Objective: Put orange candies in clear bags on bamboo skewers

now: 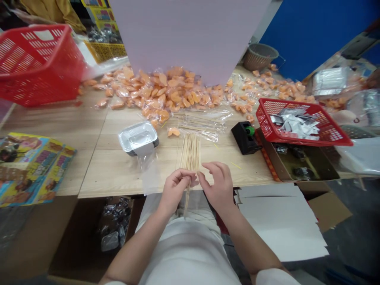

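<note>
Thin wooden sticks lie in a pile at the table's front edge, just beyond my hands. My left hand pinches a few sticks that hang down below its fingers. Beside it my right hand has thumb and fingers apart, its fingertips close to the left fingers; nothing shows in it. Beyond the pile lie clear bags with sticks and one orange wrapped piece. A stack of foil trays stands to the left, with clear plastic film in front.
Many orange wrapped pieces spread along the back. A black tape dispenser and a red basket of silvery packets stand right. At left are a large red basket and printed packaging. A person's yellow sleeve shows upper left.
</note>
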The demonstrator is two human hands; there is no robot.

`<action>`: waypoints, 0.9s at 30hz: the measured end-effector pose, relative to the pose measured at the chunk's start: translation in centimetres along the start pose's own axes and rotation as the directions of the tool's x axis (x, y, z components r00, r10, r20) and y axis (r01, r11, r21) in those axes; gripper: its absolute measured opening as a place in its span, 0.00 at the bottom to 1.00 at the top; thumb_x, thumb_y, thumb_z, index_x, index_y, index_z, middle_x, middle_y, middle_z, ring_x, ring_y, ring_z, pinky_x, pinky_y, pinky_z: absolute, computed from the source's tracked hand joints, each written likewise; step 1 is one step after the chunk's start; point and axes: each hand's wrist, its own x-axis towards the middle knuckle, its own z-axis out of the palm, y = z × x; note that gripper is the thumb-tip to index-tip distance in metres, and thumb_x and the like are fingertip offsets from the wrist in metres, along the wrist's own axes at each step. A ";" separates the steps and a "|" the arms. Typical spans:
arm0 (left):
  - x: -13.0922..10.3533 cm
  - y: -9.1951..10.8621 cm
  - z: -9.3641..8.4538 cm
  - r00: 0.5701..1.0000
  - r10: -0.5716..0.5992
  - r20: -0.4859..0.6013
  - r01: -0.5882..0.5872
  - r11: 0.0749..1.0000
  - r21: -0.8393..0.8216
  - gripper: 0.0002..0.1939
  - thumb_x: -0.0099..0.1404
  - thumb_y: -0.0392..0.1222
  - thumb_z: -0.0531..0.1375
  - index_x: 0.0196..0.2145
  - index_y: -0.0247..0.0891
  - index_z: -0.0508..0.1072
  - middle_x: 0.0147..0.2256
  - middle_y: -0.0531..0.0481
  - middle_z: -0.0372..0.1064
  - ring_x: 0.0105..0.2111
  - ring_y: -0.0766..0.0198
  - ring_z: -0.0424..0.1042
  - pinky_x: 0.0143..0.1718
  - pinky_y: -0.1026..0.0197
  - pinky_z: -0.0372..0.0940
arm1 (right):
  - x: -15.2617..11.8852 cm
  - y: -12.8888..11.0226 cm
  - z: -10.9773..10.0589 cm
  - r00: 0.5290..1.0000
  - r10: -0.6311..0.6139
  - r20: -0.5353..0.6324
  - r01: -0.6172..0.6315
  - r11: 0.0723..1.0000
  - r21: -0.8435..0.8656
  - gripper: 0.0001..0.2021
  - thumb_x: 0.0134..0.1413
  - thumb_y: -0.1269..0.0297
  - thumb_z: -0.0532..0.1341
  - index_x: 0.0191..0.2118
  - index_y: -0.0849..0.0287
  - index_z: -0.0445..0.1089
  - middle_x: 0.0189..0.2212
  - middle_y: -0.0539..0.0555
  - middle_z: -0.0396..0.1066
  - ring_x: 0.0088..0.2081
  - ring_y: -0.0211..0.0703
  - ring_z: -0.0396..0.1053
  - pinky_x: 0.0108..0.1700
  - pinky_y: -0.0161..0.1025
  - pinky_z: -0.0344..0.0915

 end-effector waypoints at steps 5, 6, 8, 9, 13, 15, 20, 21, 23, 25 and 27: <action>-0.1 0.0 -0.1 0.999 0.049 -0.024 -0.048 0.998 0.044 0.06 0.61 0.42 0.62 0.32 0.37 0.76 0.28 0.52 0.72 0.30 0.68 0.71 0.35 0.65 0.68 | -0.3 -0.2 -0.2 0.958 -0.287 0.015 0.287 0.954 -0.087 0.12 0.54 0.73 0.64 0.43 0.49 0.72 0.31 0.52 0.69 0.37 0.44 0.67 0.41 0.42 0.68; -0.1 0.1 0.0 0.998 0.066 -0.019 -0.065 0.996 0.065 0.07 0.61 0.43 0.62 0.31 0.36 0.76 0.27 0.52 0.72 0.29 0.68 0.70 0.34 0.65 0.67 | -0.3 -0.3 -0.2 0.954 -0.298 0.027 0.300 0.948 -0.105 0.13 0.54 0.73 0.65 0.44 0.50 0.72 0.31 0.53 0.69 0.37 0.44 0.67 0.42 0.42 0.68; -0.1 0.3 0.1 0.994 0.102 -0.027 -0.098 0.989 0.112 0.07 0.61 0.42 0.61 0.29 0.36 0.75 0.27 0.52 0.72 0.28 0.67 0.70 0.33 0.65 0.67 | -0.3 -0.4 -0.2 0.958 -0.285 0.005 0.283 0.948 -0.147 0.14 0.54 0.73 0.65 0.45 0.51 0.72 0.32 0.54 0.69 0.38 0.45 0.67 0.43 0.42 0.68; -0.1 0.4 0.2 0.992 0.116 -0.041 -0.110 0.985 0.132 0.07 0.61 0.42 0.61 0.29 0.36 0.75 0.27 0.51 0.72 0.28 0.67 0.70 0.33 0.65 0.67 | -0.3 -0.4 -0.3 0.960 -0.277 -0.036 0.268 0.950 -0.163 0.14 0.53 0.73 0.66 0.45 0.51 0.72 0.32 0.54 0.69 0.38 0.45 0.66 0.43 0.42 0.67; 0.1 0.4 0.2 0.985 0.147 -0.094 -0.127 0.974 0.189 0.08 0.61 0.43 0.61 0.30 0.36 0.75 0.28 0.50 0.73 0.27 0.66 0.71 0.33 0.63 0.68 | -0.6 -0.7 -0.2 0.948 -0.294 -0.123 0.274 0.949 -0.157 0.16 0.53 0.73 0.65 0.45 0.45 0.73 0.31 0.52 0.69 0.36 0.44 0.67 0.41 0.41 0.66; 0.1 0.3 0.1 0.983 0.161 -0.089 -0.137 0.964 0.230 0.08 0.61 0.43 0.61 0.30 0.36 0.75 0.28 0.50 0.74 0.28 0.65 0.72 0.33 0.63 0.68 | -0.6 -0.7 0.0 0.954 -0.299 -0.019 0.294 0.947 -0.126 0.17 0.55 0.74 0.64 0.47 0.46 0.73 0.31 0.52 0.70 0.37 0.44 0.67 0.41 0.41 0.66; -0.7 0.3 -0.1 0.970 0.244 -0.018 -0.218 0.896 0.387 0.08 0.63 0.42 0.59 0.33 0.38 0.77 0.32 0.48 0.76 0.32 0.62 0.74 0.36 0.62 0.68 | -0.3 -0.3 0.2 0.968 -0.239 0.076 0.245 0.965 -0.096 0.14 0.58 0.73 0.61 0.48 0.54 0.73 0.30 0.54 0.71 0.35 0.45 0.66 0.39 0.42 0.67; -0.9 0.5 -0.1 0.958 0.286 0.013 -0.261 0.854 0.450 0.07 0.63 0.41 0.59 0.34 0.39 0.78 0.33 0.48 0.76 0.33 0.61 0.74 0.37 0.61 0.68 | -0.2 -0.2 0.2 0.967 -0.237 0.092 0.244 0.966 -0.083 0.13 0.59 0.73 0.60 0.48 0.54 0.73 0.30 0.55 0.71 0.35 0.45 0.66 0.39 0.43 0.67; -1.1 0.8 -0.1 0.925 0.372 0.074 -0.344 0.742 0.576 0.08 0.64 0.39 0.58 0.35 0.41 0.78 0.34 0.47 0.76 0.35 0.60 0.74 0.39 0.60 0.66 | -0.2 -0.1 0.1 0.963 -0.232 0.138 0.243 0.968 -0.069 0.12 0.60 0.72 0.59 0.47 0.54 0.73 0.31 0.55 0.72 0.36 0.46 0.67 0.40 0.44 0.67; -1.2 1.0 -0.1 0.904 0.412 0.110 -0.380 0.661 0.647 0.09 0.63 0.37 0.58 0.36 0.42 0.79 0.34 0.47 0.77 0.36 0.59 0.73 0.40 0.60 0.65 | -0.1 -0.1 0.1 0.958 -0.224 0.179 0.242 0.966 -0.090 0.10 0.60 0.72 0.58 0.44 0.55 0.74 0.31 0.55 0.72 0.36 0.46 0.67 0.40 0.44 0.67; -1.1 0.8 -0.2 0.915 0.389 0.112 -0.363 0.666 0.652 0.09 0.64 0.37 0.57 0.36 0.41 0.79 0.35 0.47 0.77 0.36 0.59 0.74 0.40 0.60 0.65 | 0.0 -0.1 0.1 0.953 -0.222 0.208 0.250 0.960 -0.122 0.08 0.61 0.73 0.57 0.39 0.56 0.74 0.30 0.55 0.72 0.35 0.46 0.67 0.39 0.43 0.67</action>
